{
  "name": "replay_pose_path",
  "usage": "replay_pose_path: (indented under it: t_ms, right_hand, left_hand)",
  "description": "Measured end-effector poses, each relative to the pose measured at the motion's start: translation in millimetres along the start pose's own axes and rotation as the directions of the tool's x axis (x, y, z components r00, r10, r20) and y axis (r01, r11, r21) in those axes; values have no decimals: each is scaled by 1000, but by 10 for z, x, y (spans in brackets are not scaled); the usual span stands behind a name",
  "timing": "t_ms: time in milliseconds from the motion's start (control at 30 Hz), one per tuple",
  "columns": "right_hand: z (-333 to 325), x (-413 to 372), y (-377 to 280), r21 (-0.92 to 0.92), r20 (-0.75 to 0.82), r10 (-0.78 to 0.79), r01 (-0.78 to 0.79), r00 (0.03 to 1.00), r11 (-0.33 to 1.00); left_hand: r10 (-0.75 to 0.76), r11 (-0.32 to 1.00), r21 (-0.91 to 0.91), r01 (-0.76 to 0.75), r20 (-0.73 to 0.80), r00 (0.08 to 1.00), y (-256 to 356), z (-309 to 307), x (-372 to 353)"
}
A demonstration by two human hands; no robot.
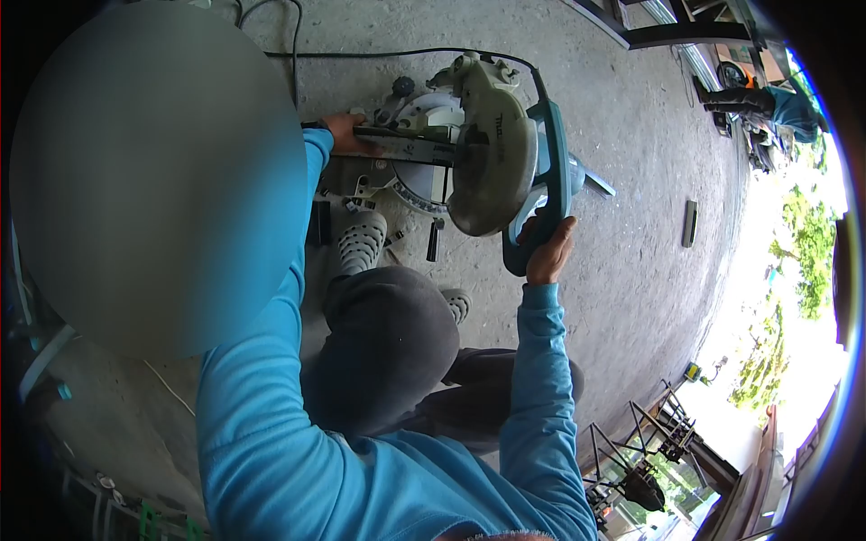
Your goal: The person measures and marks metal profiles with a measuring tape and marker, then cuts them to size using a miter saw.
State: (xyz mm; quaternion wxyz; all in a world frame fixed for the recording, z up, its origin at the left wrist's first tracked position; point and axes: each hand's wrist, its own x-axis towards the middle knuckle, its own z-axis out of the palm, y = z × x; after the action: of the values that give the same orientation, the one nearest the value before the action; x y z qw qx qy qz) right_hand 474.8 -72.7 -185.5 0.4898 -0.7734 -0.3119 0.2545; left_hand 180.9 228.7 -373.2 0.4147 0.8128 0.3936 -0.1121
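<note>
A miter saw with a pale blade guard and a teal handle stands on the concrete floor. My right hand is wrapped round the lower end of its handle. At the other side of the saw, my left hand is closed at the end of a flat metal bar, which looks like part of the saw's fence. What lies under those fingers is hidden. Below the bar, the round base shows in part, and a small black lever sticks out.
A black cable runs from the saw across the floor. My foot in a grey clog is close to the base. A short metal piece lies on the floor at right. Another person stands at the upper right. A blurred patch covers the left.
</note>
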Motion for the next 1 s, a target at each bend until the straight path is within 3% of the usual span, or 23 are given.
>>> replay_pose_path:
  t_ms: [567,667,800,867,900,933,967,1000]
  right_hand:
    - [9,-10,6,-9,-19,3,-3,1000,1000]
    - [-26,56,-14,96,13,38,-39,999,995]
    - [-141,323,-672,11,14,157,-157,988,988]
    - [-332,580,-686,16,-4,214,-214,977,977]
    - [-371,690,-582,148,113,199,-215,973,965]
    - [-220,664,-832,153,82,223,-233,971,960]
    - [-236,813,-735,149,84,299,-309,950,939]
    - [-171,853,-737,99,44,202,-205,978,974]
  left_hand:
    - [-20,1000,23,21,-25,999,5,15,10]
    - [-51,997,57,51,1,999,18,-7,6]
    - [-38,993,110,43,-49,998,22,46,23]
    - [11,990,141,-3,-50,999,25,270,118]
    - [9,981,196,3,-62,998,-68,358,137]
    - [1,969,248,16,-70,998,-210,437,187]
    - [-118,978,161,132,-91,989,-33,224,-149]
    - [-144,976,163,147,-35,989,-90,303,-173]
